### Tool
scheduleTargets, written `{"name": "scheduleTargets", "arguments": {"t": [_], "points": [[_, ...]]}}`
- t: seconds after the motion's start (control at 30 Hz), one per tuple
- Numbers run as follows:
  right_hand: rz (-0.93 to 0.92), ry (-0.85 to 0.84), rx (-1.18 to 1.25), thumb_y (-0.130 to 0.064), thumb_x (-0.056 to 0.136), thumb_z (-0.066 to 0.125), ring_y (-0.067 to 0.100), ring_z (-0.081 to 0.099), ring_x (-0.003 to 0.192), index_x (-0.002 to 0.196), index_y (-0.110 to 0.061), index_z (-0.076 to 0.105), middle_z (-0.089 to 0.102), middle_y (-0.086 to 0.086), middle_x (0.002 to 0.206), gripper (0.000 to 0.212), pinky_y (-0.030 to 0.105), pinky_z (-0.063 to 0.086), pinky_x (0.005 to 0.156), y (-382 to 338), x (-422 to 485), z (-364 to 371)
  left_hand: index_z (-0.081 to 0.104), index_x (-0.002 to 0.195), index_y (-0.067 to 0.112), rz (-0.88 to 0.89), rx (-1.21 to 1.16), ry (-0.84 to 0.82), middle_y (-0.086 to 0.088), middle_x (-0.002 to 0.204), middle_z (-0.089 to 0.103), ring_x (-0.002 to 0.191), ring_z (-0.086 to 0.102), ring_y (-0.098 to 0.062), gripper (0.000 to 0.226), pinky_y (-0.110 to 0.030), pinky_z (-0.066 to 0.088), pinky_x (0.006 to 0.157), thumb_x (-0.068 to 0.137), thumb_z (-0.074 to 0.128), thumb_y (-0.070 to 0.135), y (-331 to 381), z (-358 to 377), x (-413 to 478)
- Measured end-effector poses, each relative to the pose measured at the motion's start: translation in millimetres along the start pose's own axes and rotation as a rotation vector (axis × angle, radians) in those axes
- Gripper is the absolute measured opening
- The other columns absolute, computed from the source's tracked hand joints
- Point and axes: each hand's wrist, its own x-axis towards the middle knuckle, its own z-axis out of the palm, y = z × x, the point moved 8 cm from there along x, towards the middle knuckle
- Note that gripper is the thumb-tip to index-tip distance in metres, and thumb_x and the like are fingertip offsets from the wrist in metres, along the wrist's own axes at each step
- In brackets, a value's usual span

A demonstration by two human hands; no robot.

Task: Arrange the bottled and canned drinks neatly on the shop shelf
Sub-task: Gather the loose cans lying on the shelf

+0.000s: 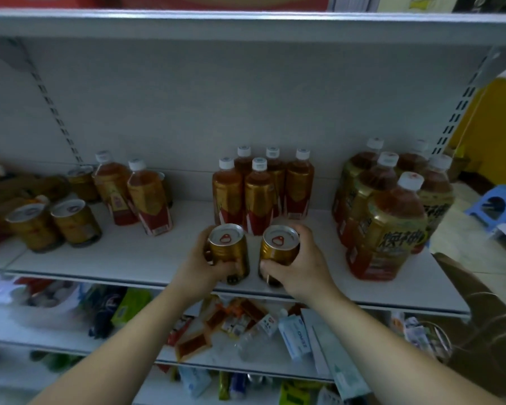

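Two gold cans stand side by side near the front edge of the white shelf (146, 258). My left hand (199, 264) grips the left can (228, 247) and my right hand (304, 264) grips the right can (279, 244). Right behind them stands a tight group of small tea bottles (259, 194) with white caps. Several large tea bottles (392, 217) are clustered at the shelf's right end. To the left, two more small bottles (148, 197) lean, and several gold cans (70, 220) stand loosely.
The shelf above (246, 24) overhangs the bottles. The lower shelf (246, 325) holds mixed packets and tubes. A blue stool (497, 206) and a brown cardboard box (479, 317) are on the right, past the shelf's end.
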Motion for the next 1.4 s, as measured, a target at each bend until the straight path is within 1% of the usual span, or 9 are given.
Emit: {"name": "scheduleTargets", "arguments": {"t": [0.13, 0.43, 0.57, 0.67, 0.83, 0.97, 1.13, 1.3, 1.4], "points": [[-0.084, -0.073, 0.045, -0.061, 0.051, 0.073, -0.014, 0.05, 0.101, 0.104, -0.07, 0.031, 0.052, -0.028, 0.11, 0.068, 0.008, 0.037, 0.074, -44, 3, 39, 0.038, 0.126, 0.049, -0.004, -0.032, 0.12, 0.014, 0.11, 0.062, 0.099, 0.062, -0.003, 0.089, -0.028, 0.051, 0.082, 0.048, 0.081, 0.037, -1, -65, -19], [-0.155, -0.225, 0.096, -0.051, 0.061, 0.08, 0.0, 0.056, 0.102, 0.119, -0.044, 0.042, 0.056, -0.02, 0.114, 0.07, 0.022, 0.047, 0.083, -123, 18, 196, 0.031, 0.119, 0.033, -0.07, 0.133, 0.344, 0.016, 0.103, 0.054, 0.088, 0.058, 0.002, 0.081, -0.016, 0.044, 0.064, 0.058, 0.082, 0.016, -29, -237, -62], [-0.126, -0.26, 0.09, -0.045, 0.062, 0.082, -0.002, 0.054, 0.102, 0.121, -0.049, 0.038, 0.053, -0.026, 0.112, 0.074, 0.011, 0.04, 0.074, -141, 24, 263, 0.032, 0.121, 0.033, -0.091, 0.152, 0.378, 0.013, 0.104, 0.054, 0.09, 0.057, -0.001, 0.083, -0.018, 0.044, 0.068, 0.055, 0.081, 0.018, -47, -310, -65], [-0.083, -0.255, 0.059, -0.041, 0.062, 0.085, 0.006, 0.05, 0.112, 0.139, -0.036, 0.03, 0.048, -0.017, 0.125, 0.095, 0.02, 0.042, 0.087, -146, 28, 305, 0.038, 0.128, 0.028, -0.095, 0.19, 0.379, 0.001, 0.115, 0.049, 0.094, 0.056, -0.01, 0.084, -0.02, 0.045, 0.074, 0.059, 0.082, 0.011, -63, -349, -57], [-0.055, -0.28, 0.032, -0.04, 0.062, 0.083, -0.02, 0.052, 0.091, 0.114, -0.051, 0.042, 0.055, -0.03, 0.102, 0.067, 0.006, 0.038, 0.07, -153, 31, 356, 0.041, 0.126, 0.031, -0.081, 0.215, 0.369, 0.012, 0.106, 0.057, 0.095, 0.06, -0.009, 0.078, -0.019, 0.046, 0.07, 0.061, 0.08, 0.012, -80, -379, -42], [-0.064, -0.279, 0.032, -0.036, 0.065, 0.083, -0.007, 0.052, 0.097, 0.107, -0.051, 0.04, 0.052, -0.026, 0.108, 0.063, 0.009, 0.038, 0.073, -158, 45, 380, 0.037, 0.128, 0.03, -0.124, 0.24, 0.338, 0.007, 0.111, 0.056, 0.097, 0.058, -0.012, 0.08, -0.02, 0.046, 0.069, 0.062, 0.081, 0.018, -92, -387, -24], [-0.155, -0.292, -0.036, -0.04, 0.064, 0.083, -0.014, 0.04, 0.098, 0.116, -0.039, 0.032, 0.033, -0.025, 0.11, 0.073, 0.002, 0.036, 0.073, -157, 66, 392, 0.008, 0.147, 0.037, -0.158, 0.387, 0.124, 0.0, 0.156, 0.016, 0.138, 0.027, -0.021, 0.115, -0.044, 0.037, 0.107, 0.061, 0.081, 0.017, -93, -389, 12], [-0.133, -0.29, 0.03, -0.049, 0.059, 0.08, 0.011, 0.05, 0.115, 0.124, -0.03, 0.036, 0.045, -0.007, 0.125, 0.082, 0.036, 0.05, 0.091, -152, 82, 405, 0.007, 0.151, 0.028, -0.197, 0.593, -0.02, 0.009, 0.159, -0.002, 0.144, 0.011, -0.014, 0.11, -0.021, 0.019, 0.105, 0.068, 0.079, 0.021, -100, -391, 51], [-0.167, -0.197, -0.055, -0.051, 0.06, 0.081, 0.014, 0.047, 0.116, 0.128, -0.023, 0.038, 0.044, -0.005, 0.126, 0.086, 0.04, 0.048, 0.091, -159, 93, 403, 0.006, 0.151, 0.028, -0.174, 0.644, -0.044, 0.008, 0.159, -0.001, 0.143, 0.009, -0.014, 0.115, -0.019, 0.015, 0.103, 0.063, 0.081, 0.028, -101, -395, 73]]}}
